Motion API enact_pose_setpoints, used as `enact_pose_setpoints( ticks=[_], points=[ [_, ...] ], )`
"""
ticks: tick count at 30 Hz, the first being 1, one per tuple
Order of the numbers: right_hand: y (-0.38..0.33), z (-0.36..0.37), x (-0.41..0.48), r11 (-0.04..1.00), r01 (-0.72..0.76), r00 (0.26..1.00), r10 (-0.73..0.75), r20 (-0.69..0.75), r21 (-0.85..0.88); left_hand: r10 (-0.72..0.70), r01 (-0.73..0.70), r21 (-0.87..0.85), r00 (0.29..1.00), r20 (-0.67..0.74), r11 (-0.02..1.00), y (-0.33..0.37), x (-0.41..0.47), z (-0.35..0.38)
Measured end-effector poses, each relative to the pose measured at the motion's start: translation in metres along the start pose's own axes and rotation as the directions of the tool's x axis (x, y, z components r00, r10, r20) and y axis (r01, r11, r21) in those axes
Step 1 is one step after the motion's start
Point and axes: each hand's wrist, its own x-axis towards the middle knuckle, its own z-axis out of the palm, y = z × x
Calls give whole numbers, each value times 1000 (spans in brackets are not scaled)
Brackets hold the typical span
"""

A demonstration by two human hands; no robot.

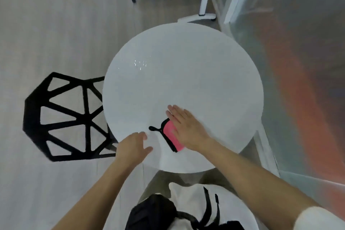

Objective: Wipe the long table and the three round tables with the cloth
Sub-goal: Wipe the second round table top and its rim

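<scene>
While flat on cloth [171, 135], right hand [186, 127] — left hand [134, 146] slack, empty, at table [177, 73] rim.

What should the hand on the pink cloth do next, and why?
Probably push the pink cloth toward the far side. The right hand presses flat on it by the near edge of the round table, and most of the top lies beyond.

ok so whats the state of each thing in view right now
right hand: open, flat on the pink cloth
left hand: open, holding nothing, at the near edge of the round table
pink cloth: lying flat on the round table, partly covered
black chair: upright beside the round table
</scene>
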Motion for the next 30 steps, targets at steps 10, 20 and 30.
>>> enact_pose_setpoints(
  ticks=[10, 20, 30],
  points=[
    [69, 40, -25, 892, 431, 902, -431, 32, -138, -440, 398, -232, 883, -165, 887, 102, -45, 62],
    [283, -17, -12, 978, 113, 985, -133, -110, -172, -514, 506, -108, 855, -67, 856, 175, -30, 112],
    [86, 56, -90, 868, 464, 881, -473, -13, -176, -518, 514, -66, 850, -97, 855, 179, -31, 122]
  ],
)
